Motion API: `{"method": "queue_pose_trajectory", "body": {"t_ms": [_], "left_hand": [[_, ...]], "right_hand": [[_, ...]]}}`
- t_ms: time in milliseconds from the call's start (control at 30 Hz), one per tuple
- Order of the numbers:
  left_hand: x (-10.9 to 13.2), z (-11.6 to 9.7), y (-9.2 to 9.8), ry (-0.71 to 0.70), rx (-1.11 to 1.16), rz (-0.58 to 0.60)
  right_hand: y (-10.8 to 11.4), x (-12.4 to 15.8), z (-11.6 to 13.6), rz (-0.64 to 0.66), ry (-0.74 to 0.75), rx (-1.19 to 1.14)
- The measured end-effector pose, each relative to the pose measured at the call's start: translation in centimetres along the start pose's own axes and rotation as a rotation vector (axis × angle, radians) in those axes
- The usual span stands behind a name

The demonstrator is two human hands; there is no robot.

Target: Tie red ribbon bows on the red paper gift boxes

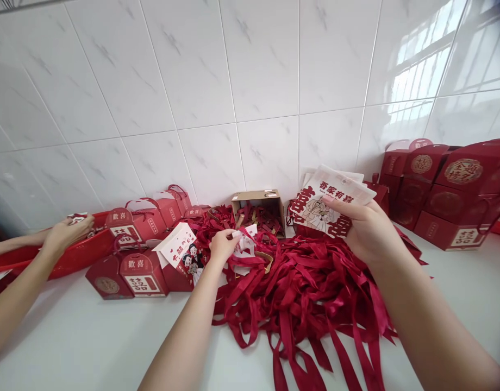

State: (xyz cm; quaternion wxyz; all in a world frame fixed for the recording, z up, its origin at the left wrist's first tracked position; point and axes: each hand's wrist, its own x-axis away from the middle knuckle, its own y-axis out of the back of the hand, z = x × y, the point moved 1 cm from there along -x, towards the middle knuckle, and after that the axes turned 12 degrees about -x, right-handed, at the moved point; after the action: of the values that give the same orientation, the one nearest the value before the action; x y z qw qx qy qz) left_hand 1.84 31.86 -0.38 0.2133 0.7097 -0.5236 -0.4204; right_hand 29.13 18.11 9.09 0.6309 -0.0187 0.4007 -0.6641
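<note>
My right hand (368,228) grips a small fanned stack of flat white packets (321,203), printed with red characters and a drawn figure. The thumb lies across the front one. My left hand (223,244) is closed in a pinch on a small white, partly see-through piece (245,243) with red print, whose exact kind I cannot make out. It is just above a large heap of dark red ribbons (299,282), whose loose ends trail towards me. Left of that hand, a white and red printed packet (180,247) with two cartoon figures leans on red gift boxes.
An open cardboard box (256,194) with red ribbons stands by the tiled wall. Red gift boxes (146,274) cluster at left, and more are stacked (457,190) at right. Another person's hands (68,233) work over a red basin (81,258) at far left.
</note>
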Motion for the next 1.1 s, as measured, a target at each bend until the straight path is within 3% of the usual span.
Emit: {"method": "queue_pose_trajectory", "body": {"t_ms": [200,333,500,667,833,933,1100], "left_hand": [[-0.2,-3.5,4.5,-0.257,0.239,-0.019],[0.8,-5.3,6.8,-0.339,0.12,-0.11],[1.2,-5.9,7.6,-0.386,-0.108,-0.222],[1.5,-5.7,7.4,-0.441,-0.289,-0.471],[1.4,-6.0,7.2,-0.576,-0.134,-0.391],[1.3,-6.2,6.6,-0.448,0.127,-0.313],[1.2,-6.1,5.4,-0.182,0.734,0.059]], "right_hand": [[0.1,-0.3,-0.2,-0.056,0.036,0.017],[0.2,-0.4,-0.4,-0.097,0.021,0.075],[1.0,-0.8,-1.2,-0.098,-0.031,0.22],[1.7,-1.3,-2.0,-0.048,0.047,0.441],[1.6,-1.3,-2.2,0.009,0.073,0.429],[1.5,-1.3,-2.3,-0.056,0.15,0.44],[1.9,-1.5,-2.5,-0.076,0.174,0.532]]}}
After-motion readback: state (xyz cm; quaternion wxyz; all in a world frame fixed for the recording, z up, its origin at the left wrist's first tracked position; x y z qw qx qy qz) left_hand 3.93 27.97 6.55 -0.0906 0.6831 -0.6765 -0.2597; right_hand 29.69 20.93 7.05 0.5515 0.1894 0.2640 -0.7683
